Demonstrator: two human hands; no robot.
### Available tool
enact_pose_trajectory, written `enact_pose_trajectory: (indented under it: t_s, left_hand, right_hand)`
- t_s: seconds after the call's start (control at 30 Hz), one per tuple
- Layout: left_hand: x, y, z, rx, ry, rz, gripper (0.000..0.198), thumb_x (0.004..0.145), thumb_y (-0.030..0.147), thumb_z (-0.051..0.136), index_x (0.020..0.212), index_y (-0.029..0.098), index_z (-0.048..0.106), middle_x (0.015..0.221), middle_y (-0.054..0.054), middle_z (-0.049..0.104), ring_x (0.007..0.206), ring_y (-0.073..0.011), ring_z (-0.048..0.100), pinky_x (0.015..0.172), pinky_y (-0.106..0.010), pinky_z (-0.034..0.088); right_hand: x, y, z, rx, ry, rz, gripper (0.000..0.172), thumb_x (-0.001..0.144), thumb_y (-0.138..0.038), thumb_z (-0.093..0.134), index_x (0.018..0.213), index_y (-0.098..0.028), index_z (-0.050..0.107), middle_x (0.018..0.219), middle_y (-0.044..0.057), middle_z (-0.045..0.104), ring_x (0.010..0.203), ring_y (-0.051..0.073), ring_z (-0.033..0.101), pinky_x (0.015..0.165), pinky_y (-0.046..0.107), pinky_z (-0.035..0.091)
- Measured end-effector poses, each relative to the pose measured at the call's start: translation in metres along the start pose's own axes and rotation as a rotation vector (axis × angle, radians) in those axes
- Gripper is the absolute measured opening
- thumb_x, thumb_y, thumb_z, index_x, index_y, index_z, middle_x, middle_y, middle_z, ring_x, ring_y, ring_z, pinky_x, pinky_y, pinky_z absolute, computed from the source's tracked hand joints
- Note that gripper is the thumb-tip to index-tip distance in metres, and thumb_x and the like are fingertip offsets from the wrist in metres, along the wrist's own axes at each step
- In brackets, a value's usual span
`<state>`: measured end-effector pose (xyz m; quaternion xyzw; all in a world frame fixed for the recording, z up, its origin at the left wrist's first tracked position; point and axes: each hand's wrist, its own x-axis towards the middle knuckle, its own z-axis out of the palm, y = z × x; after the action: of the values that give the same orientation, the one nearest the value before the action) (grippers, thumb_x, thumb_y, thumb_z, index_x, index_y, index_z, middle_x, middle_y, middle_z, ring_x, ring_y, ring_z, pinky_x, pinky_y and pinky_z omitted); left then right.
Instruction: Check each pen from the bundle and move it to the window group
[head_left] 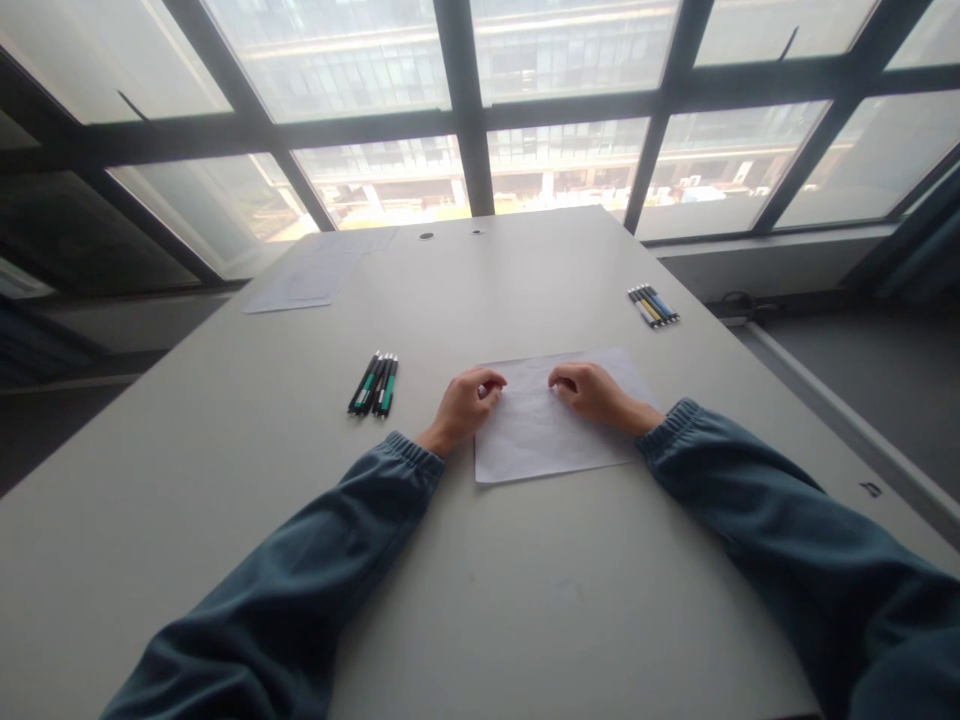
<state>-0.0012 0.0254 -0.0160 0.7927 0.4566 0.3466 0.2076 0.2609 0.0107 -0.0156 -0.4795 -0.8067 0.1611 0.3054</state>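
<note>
Pens (373, 385) lie bunched on the table (225, 480) at the left, then your left hand (465, 403), curled tight, nips the left edge of the paper sheet (551, 440) lying flat before you, your right hand (592, 392) curls on its top, grip hidden, and more pens (652, 305) sit beyond.

L hand (466, 400) and R hand (592, 392) sit on the paper sheet (551, 445), flat on the table (525, 600). A pen bunch (374, 384) lies just left of L hand — a second pen bunch (653, 305) beyond R hand, to its right. Some loose sheets (319, 272) lie far beyond L hand, leftward.
</note>
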Motion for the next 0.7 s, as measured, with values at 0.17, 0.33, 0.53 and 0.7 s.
enact_pose_trajectory:
  t_s: [0.17, 0.33, 0.53, 0.7]
  left_hand:
    - [0.0, 0.001, 0.0, -0.006, -0.004, 0.001, 0.017, 0.085, 0.017, 0.059, 0.092, 0.02, 0.075, 0.092, -0.004, 0.075, 0.083, -0.0171, 0.067, 0.078, -0.03, 0.052]
    - [-0.001, 0.004, -0.001, -0.021, 0.004, -0.002, 0.018, 0.084, 0.016, 0.059, 0.091, 0.02, 0.075, 0.092, -0.004, 0.076, 0.084, -0.0171, 0.068, 0.078, -0.029, 0.053]
    - [0.003, 0.006, -0.018, -0.025, 0.02, -0.095, 0.019, 0.084, 0.018, 0.06, 0.093, 0.018, 0.076, 0.094, -0.005, 0.077, 0.083, -0.0177, 0.071, 0.074, -0.027, 0.056]
    - [0.014, -0.004, -0.058, 0.087, -0.073, -0.212, 0.021, 0.084, 0.026, 0.064, 0.098, 0.019, 0.078, 0.084, -0.005, 0.077, 0.077, -0.0178, 0.071, 0.074, -0.028, 0.057]
  right_hand:
    - [0.0, 0.001, 0.0, -0.014, -0.013, 0.006, 0.021, 0.081, -0.011, 0.056, 0.087, -0.018, 0.075, 0.075, 0.002, 0.07, 0.065, 0.015, 0.055, 0.066, 0.025, 0.038]
    - [0.0, 0.003, 0.0, -0.019, -0.013, -0.006, 0.022, 0.082, -0.012, 0.054, 0.088, -0.019, 0.075, 0.08, 0.003, 0.073, 0.069, 0.016, 0.059, 0.07, 0.026, 0.04]
    - [-0.001, 0.003, 0.001, -0.02, -0.018, -0.007, 0.022, 0.083, -0.014, 0.054, 0.088, -0.019, 0.075, 0.081, 0.004, 0.073, 0.069, 0.016, 0.059, 0.07, 0.026, 0.04]
    - [-0.002, 0.004, 0.002, -0.027, -0.02, -0.002, 0.021, 0.084, -0.016, 0.054, 0.088, -0.019, 0.074, 0.081, 0.004, 0.073, 0.07, 0.017, 0.059, 0.069, 0.027, 0.04]
